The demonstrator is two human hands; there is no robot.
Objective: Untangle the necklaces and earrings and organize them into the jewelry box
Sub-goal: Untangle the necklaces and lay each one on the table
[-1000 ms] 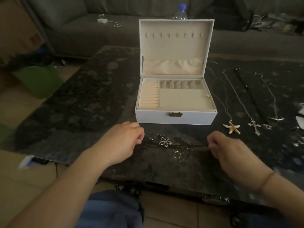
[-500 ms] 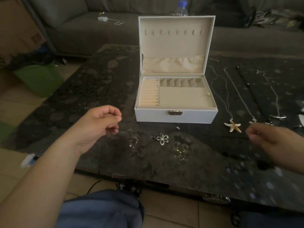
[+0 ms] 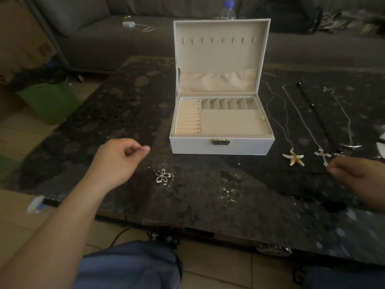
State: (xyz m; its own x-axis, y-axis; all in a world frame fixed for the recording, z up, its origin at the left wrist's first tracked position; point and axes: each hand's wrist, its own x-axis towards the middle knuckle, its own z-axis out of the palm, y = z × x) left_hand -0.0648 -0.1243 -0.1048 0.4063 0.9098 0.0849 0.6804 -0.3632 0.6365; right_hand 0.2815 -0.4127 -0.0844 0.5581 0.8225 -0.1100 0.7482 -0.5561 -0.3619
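Fingers point(image 3: 143, 150) of my left hand point(image 3: 118, 161) pinch a thin dark cord; its flower pendant point(image 3: 163, 176) lies on the bench point(image 3: 208, 195) just below them. My right hand point(image 3: 358, 174) curls at the far side, apparently on the cord's other end; hard to tell. Jewelry box point(image 3: 221, 122) stands open ahead, between both hands. Starfish necklace point(image 3: 293, 157) and cross necklace point(image 3: 323, 154) lie just beyond my right fingers.

White jewelry box point(image 3: 221, 146) open, flower necklace point(image 3: 163, 175) stretched taut
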